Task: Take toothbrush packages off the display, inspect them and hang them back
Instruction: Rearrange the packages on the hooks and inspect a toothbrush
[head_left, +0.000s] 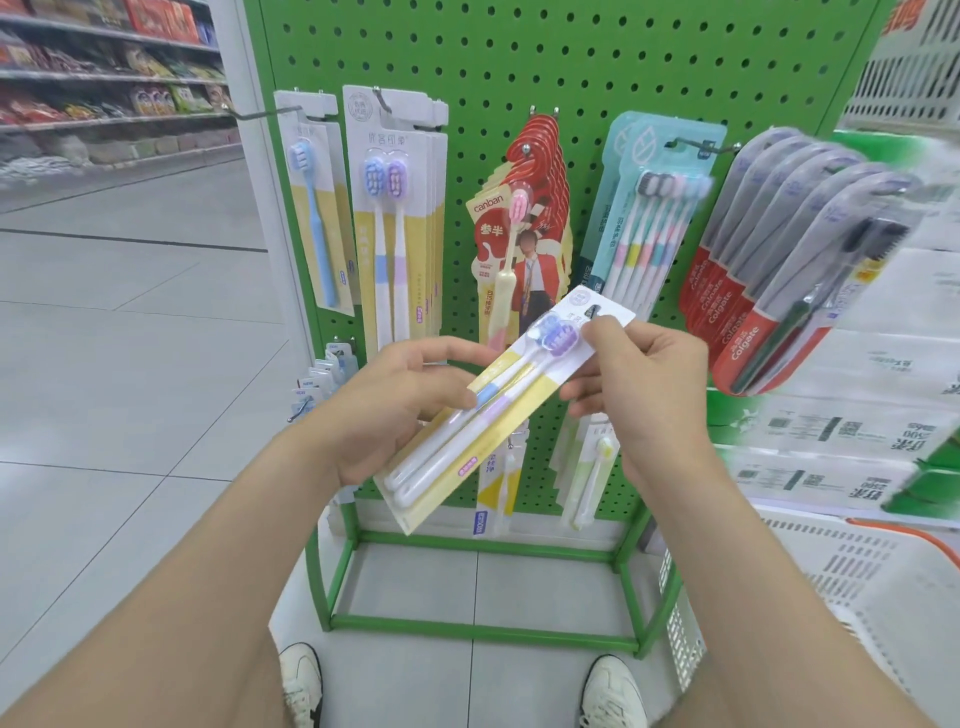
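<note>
Twin-brush pkg (498, 410): off the hook, held in front of green pegboard display (519, 62). White card w/ yellow panel, clear blister, 2 white-handled brushes, one w/ blue band, one w/ purple. Tilted: heads up-right, handle ends down-left. Left hand (395, 405) grips mid section, thumb on front; right hand (644, 384) pinches top edge by the heads.

On hooks, L to R:
- single blue-brush pkgs (311, 218)
- matching twin pkgs (397, 208), stacked
- red canban pkgs (519, 234), pink/yellow brush
- teal multi-brush pkgs (649, 218)
- grey/red Colgate pkgs (779, 260), fanned, tilted.

Lower-row pkgs (587, 467): partly hidden, detail unclear.
</note>
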